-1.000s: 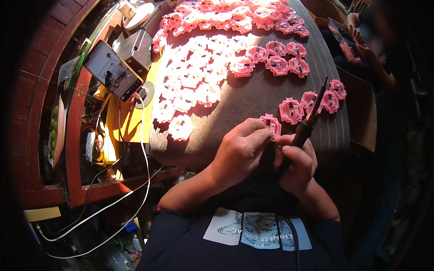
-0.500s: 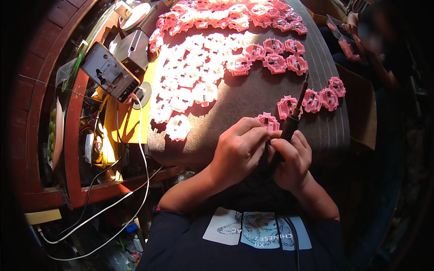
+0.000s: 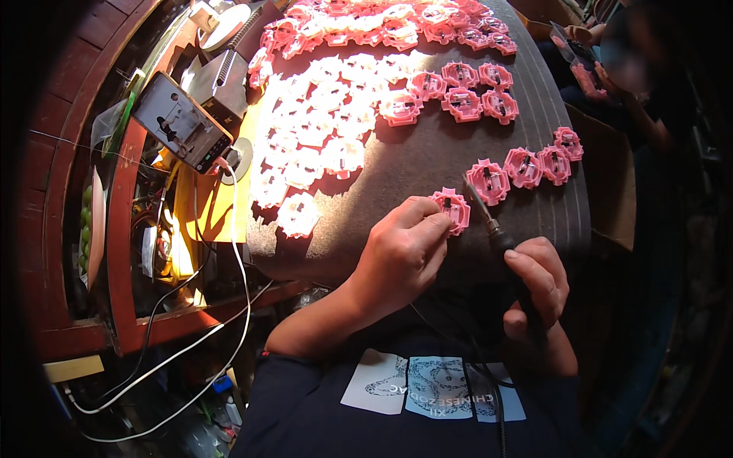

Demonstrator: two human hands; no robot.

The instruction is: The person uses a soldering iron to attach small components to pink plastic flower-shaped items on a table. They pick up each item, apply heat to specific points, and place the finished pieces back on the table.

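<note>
Pink plastic part (image 3: 452, 208) lay on the near right of the grey pad (image 3: 412, 168), pinched by the left hand (image 3: 401, 252). Right hand (image 3: 534, 286) gripped the soldering iron (image 3: 489, 221); tip contact should be brief and steady.

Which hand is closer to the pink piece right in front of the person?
Left. The left hand pinches the pink piece with its fingertips. The right hand sits lower right of it, gripping a dark tool whose tip points near the piece.
</note>
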